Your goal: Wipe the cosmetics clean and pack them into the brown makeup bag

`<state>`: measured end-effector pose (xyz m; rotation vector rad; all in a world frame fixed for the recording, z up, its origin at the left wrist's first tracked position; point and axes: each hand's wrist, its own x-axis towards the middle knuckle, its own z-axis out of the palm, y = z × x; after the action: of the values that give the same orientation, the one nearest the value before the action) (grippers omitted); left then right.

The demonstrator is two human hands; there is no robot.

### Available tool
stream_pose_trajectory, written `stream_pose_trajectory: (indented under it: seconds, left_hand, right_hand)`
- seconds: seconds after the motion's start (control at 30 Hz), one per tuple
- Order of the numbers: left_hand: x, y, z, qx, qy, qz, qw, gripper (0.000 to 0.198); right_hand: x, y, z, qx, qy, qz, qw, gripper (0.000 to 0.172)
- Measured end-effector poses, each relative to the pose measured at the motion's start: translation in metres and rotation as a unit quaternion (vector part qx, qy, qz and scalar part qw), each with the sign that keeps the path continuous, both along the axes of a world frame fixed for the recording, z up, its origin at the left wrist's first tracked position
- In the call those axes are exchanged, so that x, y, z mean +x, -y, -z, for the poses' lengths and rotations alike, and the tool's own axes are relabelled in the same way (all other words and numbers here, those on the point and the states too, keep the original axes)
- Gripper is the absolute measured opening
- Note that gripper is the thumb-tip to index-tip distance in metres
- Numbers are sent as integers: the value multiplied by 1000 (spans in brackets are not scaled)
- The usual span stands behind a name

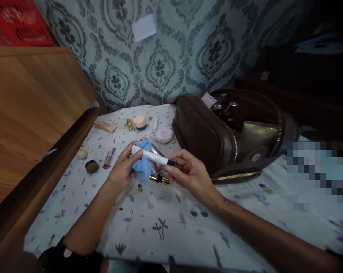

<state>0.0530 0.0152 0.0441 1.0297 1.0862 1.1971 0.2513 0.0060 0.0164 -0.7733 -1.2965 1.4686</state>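
Observation:
A slim white tube [156,157] with a black cap is held over the middle of the table. My left hand [121,167] is closed around its rear end, with a bunched blue cloth [143,169] between the palm and the tube. At the other end, the thumb and fingers of my right hand [190,170] pinch near the black cap. Below the tube lies a black and gold cosmetic tube [160,179]. Another slender item behind the tube is partly hidden by the cloth and hands.
A brown leather bag [202,132] gapes at the right with bottles inside. Toward the back are a round compact [164,135], a peach-lidded jar [140,122] and a beige tube [105,126]. Lip gloss [108,159] and a dark round lid [92,167] lie left. A wooden panel [40,102] borders the table.

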Motion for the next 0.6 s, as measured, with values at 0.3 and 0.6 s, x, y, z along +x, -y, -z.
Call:
stream_pose_trajectory:
  seconds: [0.3, 0.6]
  left_hand:
    - [1, -1, -1, 32, -7, -15, 999, 40]
    - [-1, -1, 5, 12, 14, -21, 1000, 33]
  right_hand:
    - [2, -4, 2, 11, 31, 16, 999, 38]
    - [3, 3, 10, 171, 163, 124, 964, 16]
